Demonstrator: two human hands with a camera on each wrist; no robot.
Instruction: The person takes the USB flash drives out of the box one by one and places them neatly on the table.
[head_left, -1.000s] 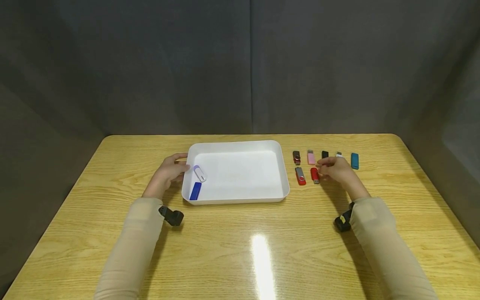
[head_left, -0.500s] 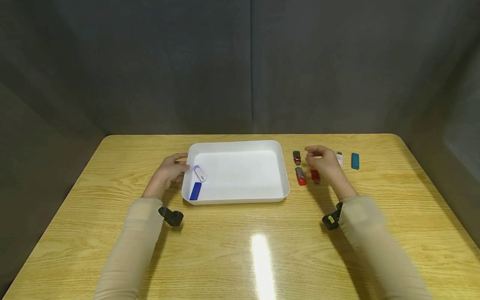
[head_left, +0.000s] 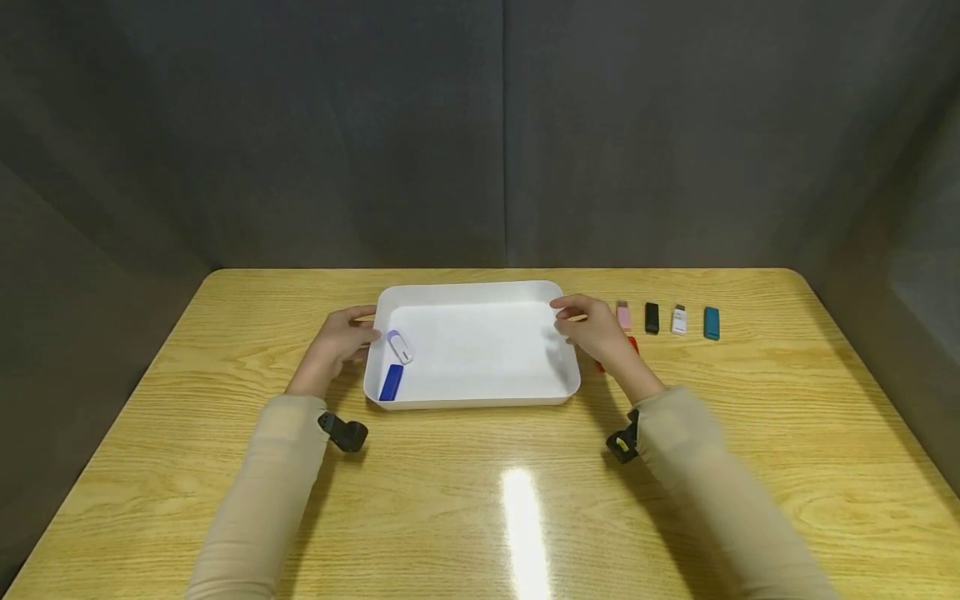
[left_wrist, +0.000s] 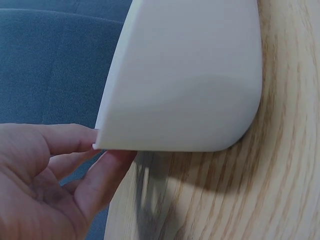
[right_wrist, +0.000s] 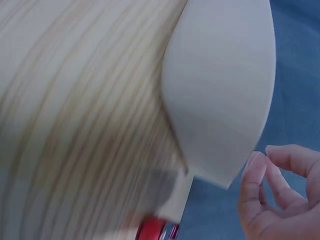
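A white tray (head_left: pixel 558 293) sits mid-table; its outer wall fills the left wrist view (left_wrist: pixel 190 85) and the right wrist view (right_wrist: pixel 225 90). Inside it at the left lie a white-and-purple USB drive (head_left: pixel 400 347) and a blue drive (head_left: pixel 391 382). My left hand (head_left: pixel 341 340) rests against the tray's left rim, its fingertips (left_wrist: pixel 87 137) touching the lip. My right hand (head_left: pixel 592 327) hovers at the tray's right rim with loosely curled fingers (right_wrist: pixel 260 175); nothing shows between them. Two red drives (head_left: pixel 634 342) are partly hidden behind it, one seen in the right wrist view (right_wrist: pixel 157 231).
Right of the tray lie a pink drive (head_left: pixel 623 316), a black drive (head_left: pixel 652 317), a white drive (head_left: pixel 678 320) and a teal drive (head_left: pixel 711 323) in a row. The wooden table (head_left: pixel 480 500) is bare in front. Grey walls enclose the back and sides.
My right hand has moved left from above the row of drives to the tray's right rim, uncovering the black and pink drives. The left hand and the tray stayed put.
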